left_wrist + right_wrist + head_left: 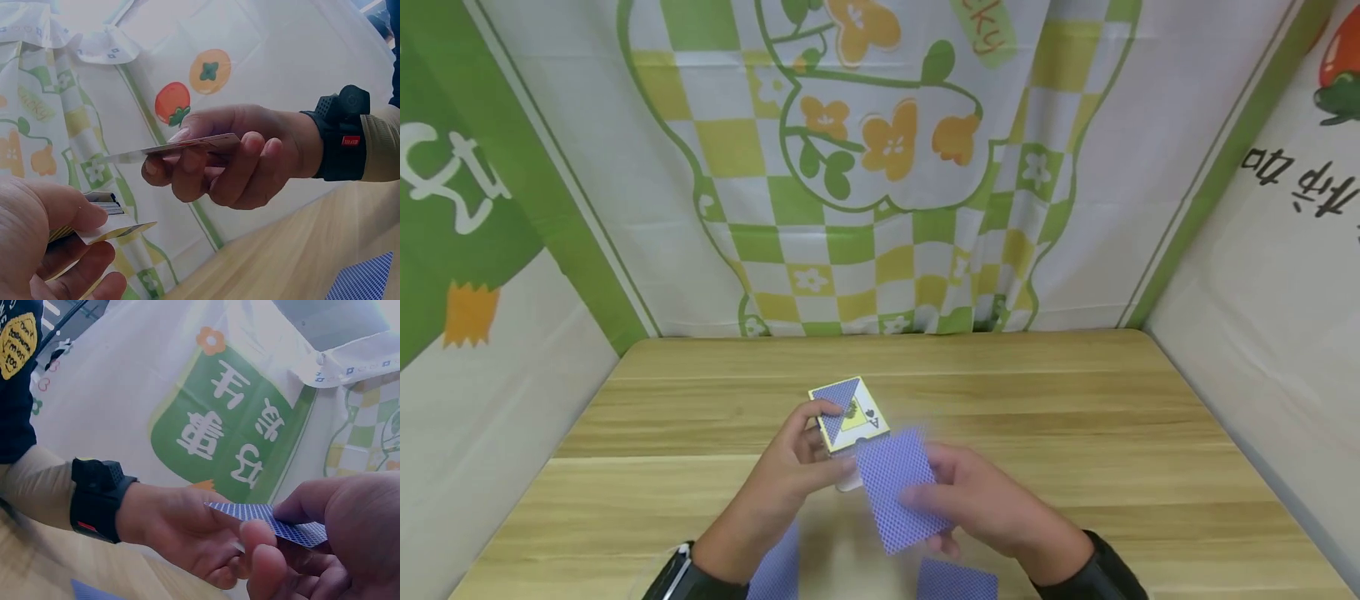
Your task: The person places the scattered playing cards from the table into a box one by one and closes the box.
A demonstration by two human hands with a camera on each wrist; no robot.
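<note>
My left hand (790, 458) grips a playing-card box (853, 414), its printed ace facing up. In the left wrist view the box's end near my thumb is open, with a pale flap (112, 231) sticking out and edges of cards showing inside. Between thumb and fingers, my right hand (992, 504) pinches a playing card (891, 500) with a blue patterned back. That card (272, 522) is close to the box's open end and overlaps its near corner in the head view. Whether it is a single card I cannot tell.
Blue-backed cards lie on the wooden table (1075, 417), one (778, 567) beside my left wrist and one (957, 581) at the near edge of the view. A checked curtain (880, 250) hangs behind the table, with printed cloth walls (1247, 275) at both sides.
</note>
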